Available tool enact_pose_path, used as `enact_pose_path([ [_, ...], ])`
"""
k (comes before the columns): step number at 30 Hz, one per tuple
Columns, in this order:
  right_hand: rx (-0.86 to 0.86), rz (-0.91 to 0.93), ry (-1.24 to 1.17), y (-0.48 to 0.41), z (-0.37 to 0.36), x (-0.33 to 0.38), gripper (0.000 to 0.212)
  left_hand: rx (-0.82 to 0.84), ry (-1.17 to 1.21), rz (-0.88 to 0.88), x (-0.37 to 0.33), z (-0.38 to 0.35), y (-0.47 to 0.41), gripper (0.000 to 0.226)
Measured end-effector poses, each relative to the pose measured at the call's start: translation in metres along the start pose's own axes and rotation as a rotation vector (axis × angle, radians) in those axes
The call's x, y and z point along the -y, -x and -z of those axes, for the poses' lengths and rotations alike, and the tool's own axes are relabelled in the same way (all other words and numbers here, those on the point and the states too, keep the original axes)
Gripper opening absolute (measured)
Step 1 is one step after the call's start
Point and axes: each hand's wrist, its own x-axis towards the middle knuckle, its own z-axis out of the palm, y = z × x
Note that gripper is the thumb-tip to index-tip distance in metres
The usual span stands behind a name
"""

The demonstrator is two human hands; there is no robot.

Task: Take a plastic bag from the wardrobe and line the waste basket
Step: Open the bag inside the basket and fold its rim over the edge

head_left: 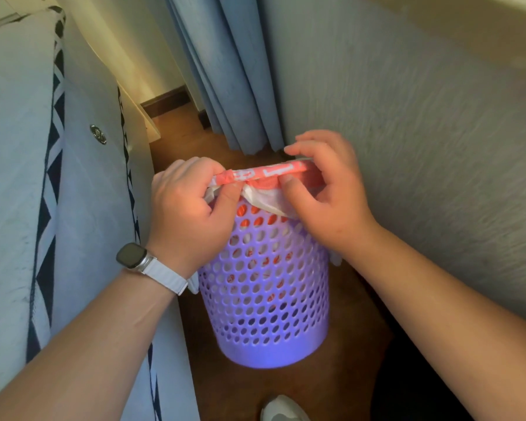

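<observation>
A purple perforated waste basket [271, 302] stands on the wooden floor between a bed and a wall. A red-and-white plastic bag [264, 174] sits inside it; red shows through the holes, and its top edge is bunched over the near rim. My left hand [189, 208], with a white watch on the wrist, pinches the bag's edge at the left of the rim. My right hand [325, 189] pinches it at the right, fingers curled over the top. The basket's mouth is hidden by my hands and the bag.
A mattress [28, 177] with a black-and-white zigzag trim stands close on the left. A textured wall [422, 132] runs along the right, blue curtains [225, 71] hang behind the basket. A shoe [283, 408] shows at the bottom edge on the brown floor.
</observation>
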Motion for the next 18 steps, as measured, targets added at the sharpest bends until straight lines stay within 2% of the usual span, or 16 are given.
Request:
enact_pose_path([
  [5,-0.038,0.007,0.036,-0.002,0.001,-0.001,0.017,0.003,0.075,-0.006,-0.003,0.0,0.0,0.025],
  [12,-0.082,0.021,0.111,0.0,0.0,0.007,0.013,-0.011,0.0,-0.127,-0.014,0.006,0.0,0.038],
  [18,-0.042,0.025,0.155,0.005,-0.01,0.02,0.016,0.019,-0.105,-0.096,-0.017,-0.004,0.004,0.025],
])
